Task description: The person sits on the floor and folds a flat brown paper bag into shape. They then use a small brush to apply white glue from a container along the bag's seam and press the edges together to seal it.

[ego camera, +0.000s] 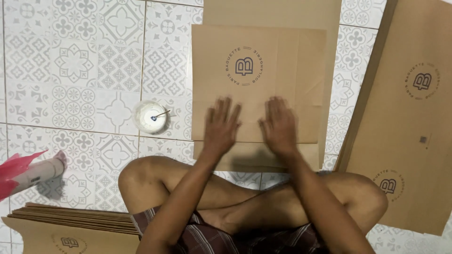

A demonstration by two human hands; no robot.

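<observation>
— Right now, what are the hands doing over there?

— Both are lying flat, palms down, on the brown paper bag (pixel 258 84) spread on the tiled floor (pixel 84 70). The left hand (pixel 221 127) and the right hand (pixel 278 126) are sitting side by side near the bag's lower edge, fingers spread and open, clamping nothing; they are only pressing on the paper. They are looking a little blurred, so I am guessing they are sliding.

— And where is the bag lying from the person?

— Straight ahead of the crossed legs (pixel 245 197), stretching away from the body. Its long axis is running left to right, and the round printed emblem (pixel 244 66) is sitting beyond the fingertips, upside down from the wearer's side. Neither hand is nearer; both are already touching it, a small gap between them.

— Is anything under it?

— Another flat brown sheet (pixel 273 11) is peeking out above, to the right and below, so the bag is resting on a second one.

— What else is lying around?

— A small white cup (pixel 150 117) with a thin stick in it is standing on the floor just left of the bag, apart from the left hand. A stack of flat bags (pixel 405 122) is lying to the right, another stack (pixel 70 223) is sitting by the left knee, and a pale roll with red plastic (pixel 28 171) is lying at far left.
</observation>
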